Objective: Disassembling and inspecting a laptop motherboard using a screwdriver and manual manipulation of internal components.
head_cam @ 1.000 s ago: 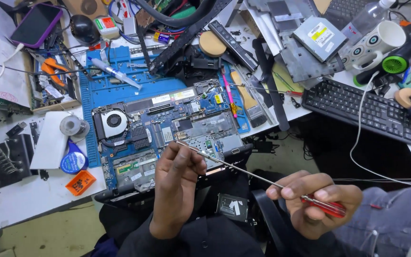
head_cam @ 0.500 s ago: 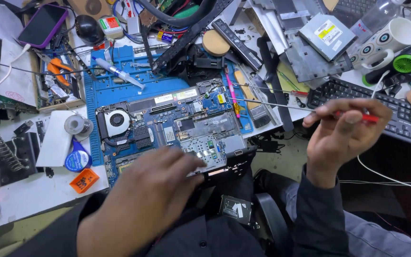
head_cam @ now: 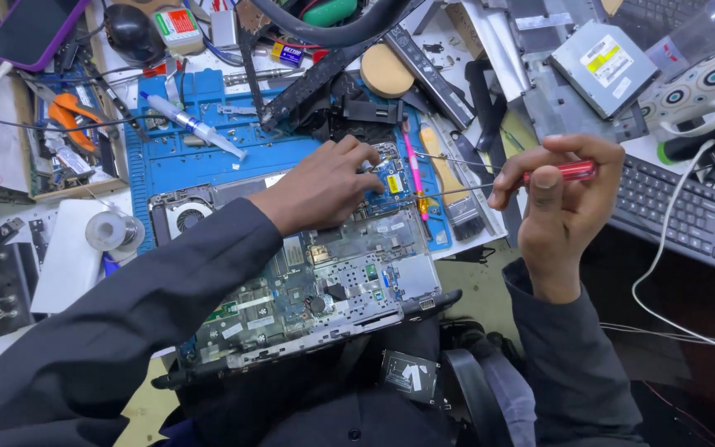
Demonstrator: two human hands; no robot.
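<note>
Since the earlier frame the left hand (head_cam: 324, 186) has moved from the near edge of the opened laptop (head_cam: 324, 281) up to its far end, fingertips now pinched together over a small part by the circuit board there. The right hand (head_cam: 560, 203) stays clamped on the red-handled screwdriver (head_cam: 490, 184), its long shaft aimed left toward those fingers. The step looks like seating or freeing a screw; next needs the tip guided precisely to the left fingertips
</note>
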